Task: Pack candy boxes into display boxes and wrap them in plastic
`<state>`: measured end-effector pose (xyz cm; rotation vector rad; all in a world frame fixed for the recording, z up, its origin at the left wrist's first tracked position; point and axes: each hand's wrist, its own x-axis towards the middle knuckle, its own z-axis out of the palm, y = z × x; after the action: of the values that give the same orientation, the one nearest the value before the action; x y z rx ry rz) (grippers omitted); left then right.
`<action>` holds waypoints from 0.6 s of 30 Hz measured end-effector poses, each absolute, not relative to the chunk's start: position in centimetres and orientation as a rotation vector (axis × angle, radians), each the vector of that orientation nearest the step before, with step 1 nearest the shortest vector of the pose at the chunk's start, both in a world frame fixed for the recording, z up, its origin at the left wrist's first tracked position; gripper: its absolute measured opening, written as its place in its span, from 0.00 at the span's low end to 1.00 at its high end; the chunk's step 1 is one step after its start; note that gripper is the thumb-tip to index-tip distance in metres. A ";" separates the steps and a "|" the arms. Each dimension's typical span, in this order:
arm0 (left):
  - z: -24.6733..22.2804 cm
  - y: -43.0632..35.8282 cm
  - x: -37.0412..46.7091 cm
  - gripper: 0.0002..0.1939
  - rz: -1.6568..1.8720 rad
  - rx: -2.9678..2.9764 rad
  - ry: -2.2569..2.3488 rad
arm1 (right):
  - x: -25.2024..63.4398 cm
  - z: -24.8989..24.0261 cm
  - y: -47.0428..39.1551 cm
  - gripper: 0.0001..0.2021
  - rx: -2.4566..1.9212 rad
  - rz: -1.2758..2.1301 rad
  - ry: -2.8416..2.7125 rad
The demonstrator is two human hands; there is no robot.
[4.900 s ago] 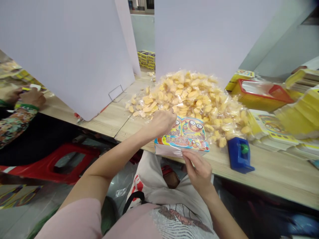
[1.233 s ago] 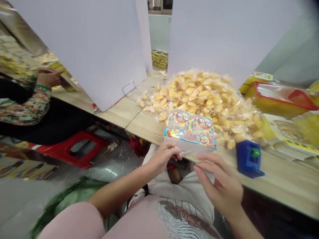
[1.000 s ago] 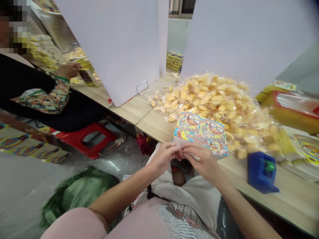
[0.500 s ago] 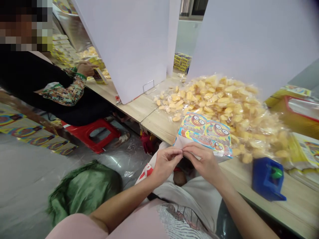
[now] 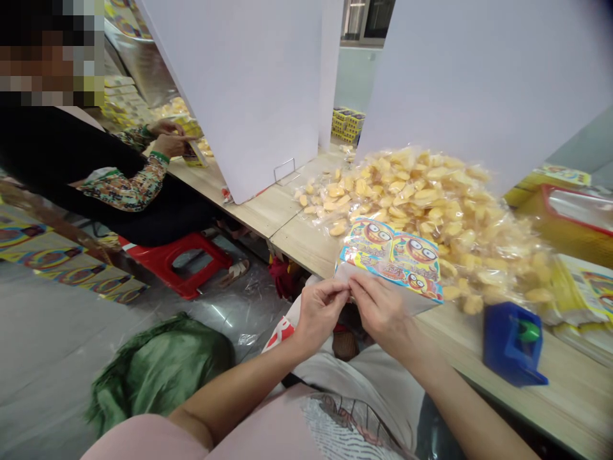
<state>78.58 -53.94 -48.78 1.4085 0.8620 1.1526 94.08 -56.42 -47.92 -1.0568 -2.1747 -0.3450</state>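
My left hand point(image 5: 320, 316) and my right hand point(image 5: 383, 314) meet at the fingertips above my lap, thumbs and forefingers pinched together. Whatever lies between the fingertips is too small to make out. Just beyond them a printed cardboard box point(image 5: 390, 255), blue and yellow with big-eyed cartoon faces, rests at the table's near edge. My right hand overlaps its near white side; I cannot tell whether it touches. Behind the box spreads a heap of clear-wrapped yellow pieces point(image 5: 421, 185). A blue tape dispenser point(image 5: 510, 345) with a green hub stands to the right.
White upright panels point(image 5: 249, 83) divide the table point(image 5: 306, 246). At left a co-worker's hands point(image 5: 167, 137) handle a small yellow box. A red stool point(image 5: 184, 262) and a green sack point(image 5: 163, 367) are on the floor. Flat printed packages point(image 5: 587, 287) and a red-rimmed bin point(image 5: 569, 223) lie right.
My right hand has turned slightly and its fingers have shifted a little left over the left fingertips. The co-worker's hands have moved closer together over the small box.
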 end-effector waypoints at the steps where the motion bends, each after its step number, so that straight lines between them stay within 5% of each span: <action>1: -48.6 -53.9 78.6 0.07 1.156 1.431 0.876 | 94.0 -47.9 -56.4 0.15 -1.065 -0.377 -2.197; 8: -47.4 -53.8 78.5 0.08 1.198 1.664 0.964 | 93.7 -47.3 -55.9 0.12 -1.155 -0.310 -2.244; 18: -46.6 -54.1 76.8 0.05 1.144 1.365 0.908 | 92.4 -46.3 -56.2 0.07 -1.128 0.304 -1.858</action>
<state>76.82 -54.10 -46.60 1.3654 0.9080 1.1438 92.42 -56.20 -46.32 -1.1284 -1.8579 0.3038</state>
